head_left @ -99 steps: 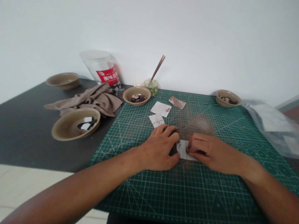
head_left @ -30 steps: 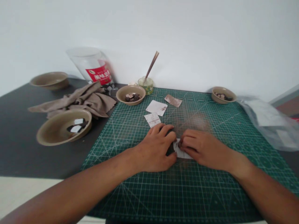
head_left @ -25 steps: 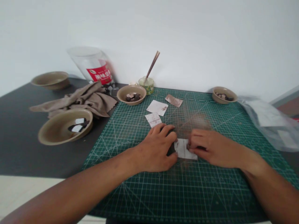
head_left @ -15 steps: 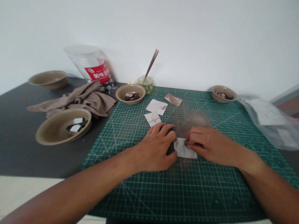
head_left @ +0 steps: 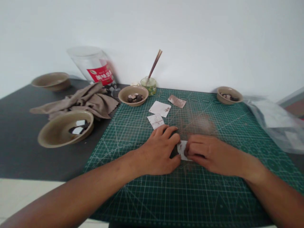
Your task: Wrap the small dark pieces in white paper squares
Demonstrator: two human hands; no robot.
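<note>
Moved leftward and slightly toward the bottom of the frame since half a second ago with the bare right hand (head_left: 209, 153), covering more of the small white rectangular paper (head_left: 182, 147). Much as before with the bare left hand (head_left: 160, 153).

Head view, right of centre: pinching a small dark piece (head_left: 186, 153), nearly hidden, between pressed-together fingertips low against the paper, perhaps for firm, close contact. Just left of that: arching the left hand with spread fingers and thumb at the paper's left end, probably to keep so thin a sheet from sliding. Cannot tell about any grip on something in the dark gap under that palm.

Working over a flat green cutting mat with white gridlines (head_left: 166, 196), presumably laid to spare the table; dusted above the hands with a brown powdery smudge (head_left: 203, 122). At centre, set aside within reach: two flat brown-flecked white papers (head_left: 160, 108) and a slightly curled brown strip (head_left: 177, 101). Farther up, near the mat's edges: two round, smooth tan bowls (head_left: 123, 94) with chunky dark and pale bits inside. At left, off the mat: a soft, crumpled brown cloth (head_left: 87, 99).
</note>
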